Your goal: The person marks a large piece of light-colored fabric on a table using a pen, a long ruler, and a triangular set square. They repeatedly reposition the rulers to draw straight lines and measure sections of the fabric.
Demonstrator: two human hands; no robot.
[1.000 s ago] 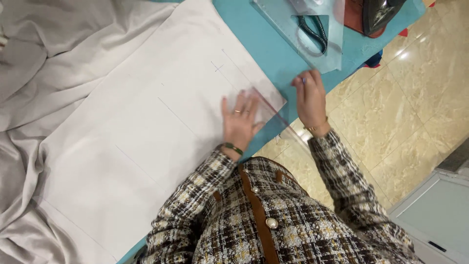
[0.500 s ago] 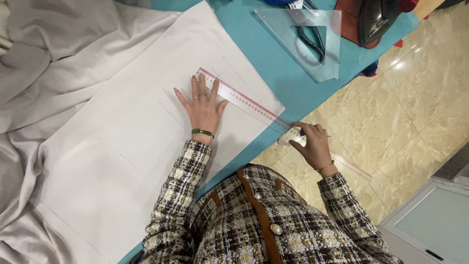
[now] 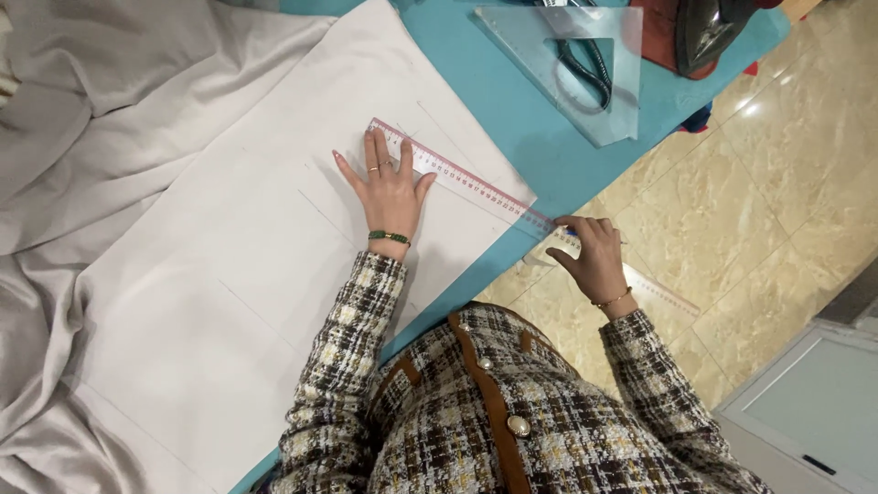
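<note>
I am pressing my left hand (image 3: 391, 189) flat on the white paper sheet (image 3: 229, 274), fingers spread wide and open, with the fingertips resting against the long clear ruler (image 3: 476, 190). I judge that this flat palm is keeping both paper and ruler from sliding. Nothing is being gripped by this hand; it is only bearing down.

The ruler is lying slantwise across the corner of the paper nearest me, and its far end is running out past the edge of the blue bench (image 3: 512, 110), over the tiled floor (image 3: 777, 183). My right hand (image 3: 590, 256) is meeting the ruler just where it is leaving the bench edge. The fingers are curling in around something small and pale there, possibly chalk or a marker; I cannot tell exactly what it is, nor how tightly the grip is closing on it. Placing it against the ruler's edge is probably for guiding a straight line.

Beyond the ruler, further up the bench, a clear set square (image 3: 572, 64) is lying over a pair of scissors (image 3: 585, 59), with an iron (image 3: 709, 32) beside them. Left of the paper, grey cloth (image 3: 82, 137) is lying bunched.
</note>
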